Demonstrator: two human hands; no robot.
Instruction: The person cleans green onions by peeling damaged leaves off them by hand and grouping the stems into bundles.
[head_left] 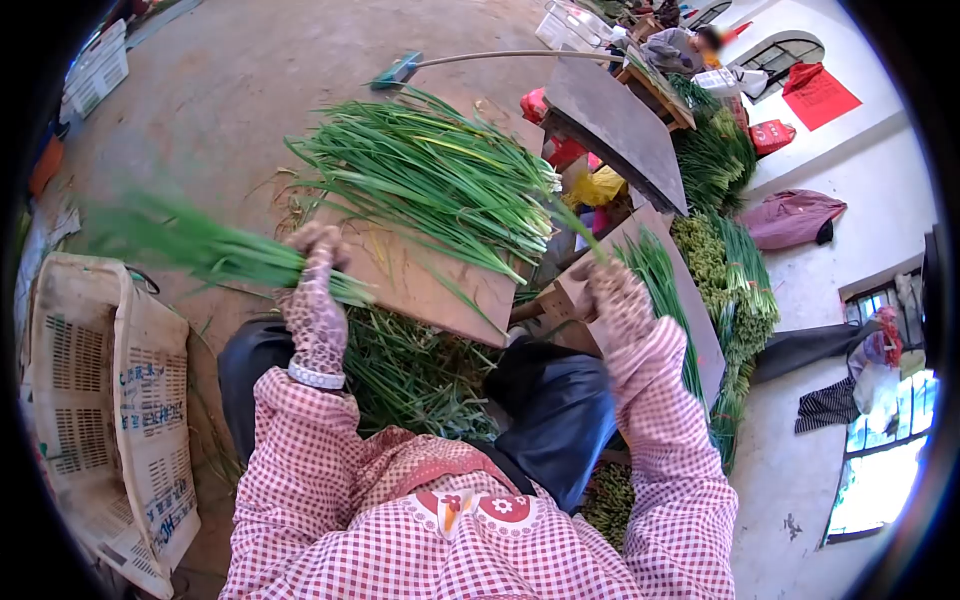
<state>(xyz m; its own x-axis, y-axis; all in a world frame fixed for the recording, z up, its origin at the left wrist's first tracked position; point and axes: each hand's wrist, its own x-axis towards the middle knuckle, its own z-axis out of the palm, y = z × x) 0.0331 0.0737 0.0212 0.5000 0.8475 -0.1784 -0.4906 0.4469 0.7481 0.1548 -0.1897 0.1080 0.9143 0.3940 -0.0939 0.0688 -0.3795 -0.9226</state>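
Observation:
My left hand (318, 275), in a patterned glove, is closed around a bunch of garlic chives (250, 258); their leaf ends, smeared by motion, point left. On the board (420, 290) before me lies a large pile of garlic chives (430, 180), pale stem ends toward the right. My right hand (615, 300), gloved alike, is closed on a thin green stalk (578, 222) just right of the pile. Beside that hand, more long green leaves (655, 280) rest on a second board (700, 320). Loose leaves (405, 380) are heaped between my knees.
A white plastic crate (155, 400) stands at the left. A broom (400, 70) lies beyond the pile. Bundled greens (740, 300) line the right wall, with a dark tabletop (620, 120) nearby. Another person (672, 48) sits at the far right.

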